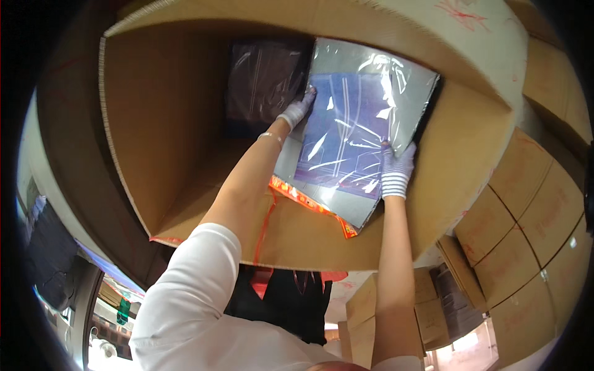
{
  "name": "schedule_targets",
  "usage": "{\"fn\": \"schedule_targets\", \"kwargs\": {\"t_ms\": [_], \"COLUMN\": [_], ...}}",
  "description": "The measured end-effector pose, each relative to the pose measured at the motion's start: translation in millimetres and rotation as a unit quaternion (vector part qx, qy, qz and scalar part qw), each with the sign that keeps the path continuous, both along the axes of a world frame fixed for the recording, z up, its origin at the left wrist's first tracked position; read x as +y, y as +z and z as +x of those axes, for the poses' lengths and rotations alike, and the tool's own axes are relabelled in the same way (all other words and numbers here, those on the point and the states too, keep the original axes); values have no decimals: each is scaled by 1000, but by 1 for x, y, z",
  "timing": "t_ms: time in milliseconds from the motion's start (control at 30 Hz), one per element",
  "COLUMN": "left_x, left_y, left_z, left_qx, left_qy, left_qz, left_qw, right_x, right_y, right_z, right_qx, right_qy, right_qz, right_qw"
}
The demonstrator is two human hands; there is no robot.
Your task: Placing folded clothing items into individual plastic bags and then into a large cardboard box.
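A flat package in clear, glossy plastic [341, 133], pale grey with a blue-purple panel, lies tilted inside a large open cardboard box [164, 123]. My left hand [298, 110], in a white glove, is closed on its left edge; most of its fingers are hidden. My right hand [397, 170], in a striped white glove, grips the lower right edge, with the fingertips partly hidden. A dark plastic-wrapped package [263, 80] lies deeper in the box, left of the pale one. A red and orange printed strip [303, 199] shows along the pale package's lower edge.
Stacked cardboard boxes [507, 235] stand to the right of the open box. A dark padded-looking item [49, 260] is at the far left. Below, a dark bundle [455, 303] sits among more boxes. The box's near flap edge runs below my forearms.
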State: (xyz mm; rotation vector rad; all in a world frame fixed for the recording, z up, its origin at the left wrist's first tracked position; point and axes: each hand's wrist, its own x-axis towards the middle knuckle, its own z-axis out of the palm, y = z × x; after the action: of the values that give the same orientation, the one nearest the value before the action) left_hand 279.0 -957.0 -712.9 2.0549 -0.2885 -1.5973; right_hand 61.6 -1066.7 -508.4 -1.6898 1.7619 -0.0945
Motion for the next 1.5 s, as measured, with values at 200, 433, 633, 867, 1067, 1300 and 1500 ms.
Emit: {"fn": "schedule_targets", "kwargs": {"t_ms": [200, 433, 633, 867, 1067, 1300, 1500], "left_x": [-10, 14, 30, 27, 42, 13, 85], "left_y": [-53, -77, -99, -158, -178, -80, -213], "left_z": [-21, -12, -11, -39, -32, -64, -6], "left_qx": [48, 191, 139, 4, -25, 10, -118], "left_qy": [79, 169, 207, 64, 31, 38, -41], "left_qz": [-90, -26, -78, -19, -6, -5, -72], "left_qw": [992, 967, 965, 998, 999, 999, 989], "right_x": [-7, -34, 2, 79, 87, 116, 128], "right_y": [-94, -195, -106, -204, -233, -189, -169], "right_z": [-14, -67, 18, -33, -25, -16, 118], "right_qx": [45, 173, 409, 439, 407, 354, 234], "right_qy": [24, 104, 148, 92, 120, 399, 475], "right_qz": [-1, 51, 212, 355, 329, 456, 339], "right_qw": [999, 978, 875, 820, 844, 713, 778]}}
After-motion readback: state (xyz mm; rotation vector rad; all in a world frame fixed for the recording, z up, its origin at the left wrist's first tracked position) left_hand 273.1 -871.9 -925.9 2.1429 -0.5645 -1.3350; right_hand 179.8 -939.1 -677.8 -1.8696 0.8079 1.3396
